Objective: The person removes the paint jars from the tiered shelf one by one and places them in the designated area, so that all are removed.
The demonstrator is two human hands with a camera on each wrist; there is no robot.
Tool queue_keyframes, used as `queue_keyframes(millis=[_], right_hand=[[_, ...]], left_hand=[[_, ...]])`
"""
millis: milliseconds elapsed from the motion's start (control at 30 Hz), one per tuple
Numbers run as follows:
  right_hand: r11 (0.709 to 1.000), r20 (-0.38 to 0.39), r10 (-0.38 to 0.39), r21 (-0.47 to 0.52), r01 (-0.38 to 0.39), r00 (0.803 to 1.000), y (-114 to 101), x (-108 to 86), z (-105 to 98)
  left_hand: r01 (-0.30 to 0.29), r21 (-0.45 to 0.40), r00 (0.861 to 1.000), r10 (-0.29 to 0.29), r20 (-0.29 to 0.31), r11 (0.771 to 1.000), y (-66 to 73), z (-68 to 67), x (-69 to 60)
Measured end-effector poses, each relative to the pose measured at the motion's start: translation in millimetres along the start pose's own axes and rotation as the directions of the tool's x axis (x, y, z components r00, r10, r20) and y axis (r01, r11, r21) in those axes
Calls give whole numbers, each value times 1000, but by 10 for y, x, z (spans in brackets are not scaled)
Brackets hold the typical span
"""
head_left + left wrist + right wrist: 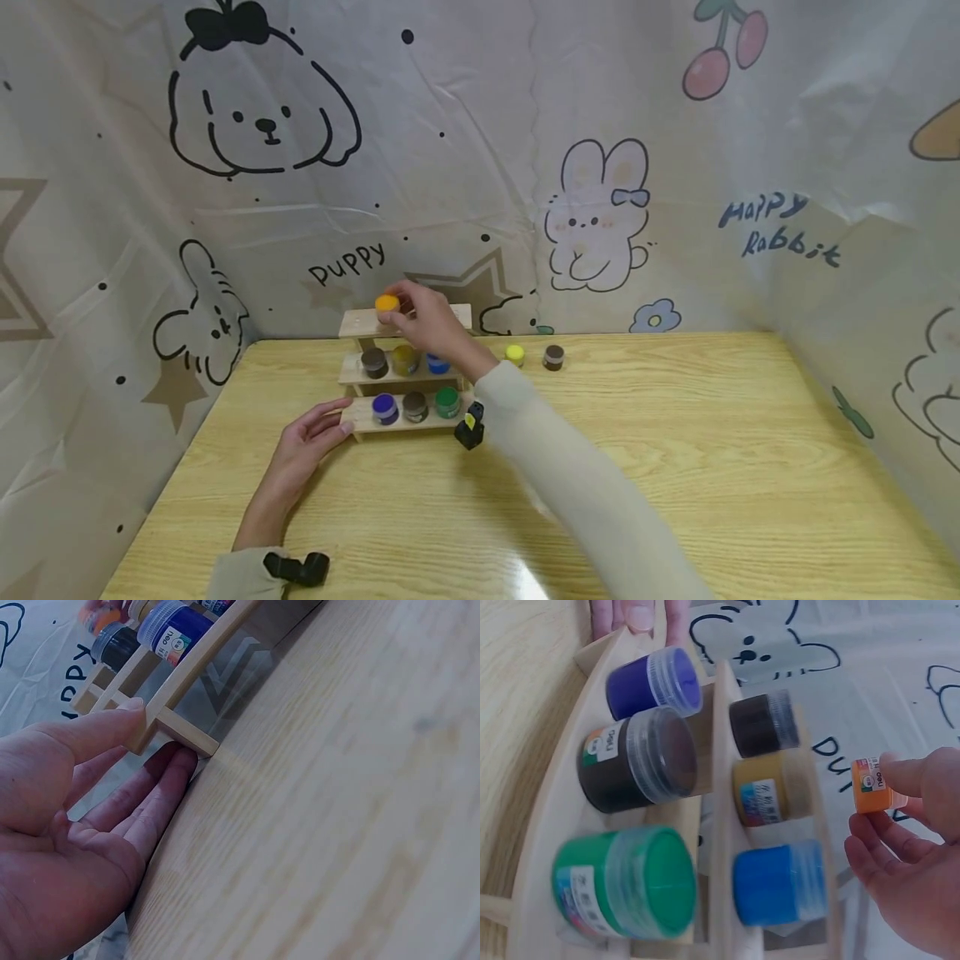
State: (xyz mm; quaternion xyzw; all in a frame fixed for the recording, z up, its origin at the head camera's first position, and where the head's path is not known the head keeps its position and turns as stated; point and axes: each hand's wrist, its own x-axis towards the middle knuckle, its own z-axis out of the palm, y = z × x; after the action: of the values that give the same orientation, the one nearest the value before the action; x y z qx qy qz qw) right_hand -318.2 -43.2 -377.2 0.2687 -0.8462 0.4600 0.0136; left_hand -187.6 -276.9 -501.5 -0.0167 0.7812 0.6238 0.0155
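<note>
A three-step wooden display rack stands against the back wall. At its left end my left hand grips the lowest step, the thumb on the step's edge and the fingertips against the leg. Over the top step, my right hand pinches an orange paint jar between thumb and fingers; whether the jar touches the step cannot be told. The middle step holds a dark jar, an ochre jar and a blue jar. Purple, dark brown and green jars line the lowest step.
Right of the rack, a yellow jar and another dark jar sit on the wood-grain table. A cloth printed with cartoon animals hangs behind and at both sides. Black wrist cameras are strapped to both wrists.
</note>
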Motion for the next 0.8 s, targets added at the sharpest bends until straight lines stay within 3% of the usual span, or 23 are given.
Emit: queue_keyframes(millis=[367,800], right_hand=[[997,-31,-24,77,26,999,-68,-249,-232],[970,-114,-69,223,93,991,-9,-632,-486]], left_hand=[[10,7,1000,-10,-1,1000,-2,5,3],[23,18,1000,-22,-8,1000,8,1,1]])
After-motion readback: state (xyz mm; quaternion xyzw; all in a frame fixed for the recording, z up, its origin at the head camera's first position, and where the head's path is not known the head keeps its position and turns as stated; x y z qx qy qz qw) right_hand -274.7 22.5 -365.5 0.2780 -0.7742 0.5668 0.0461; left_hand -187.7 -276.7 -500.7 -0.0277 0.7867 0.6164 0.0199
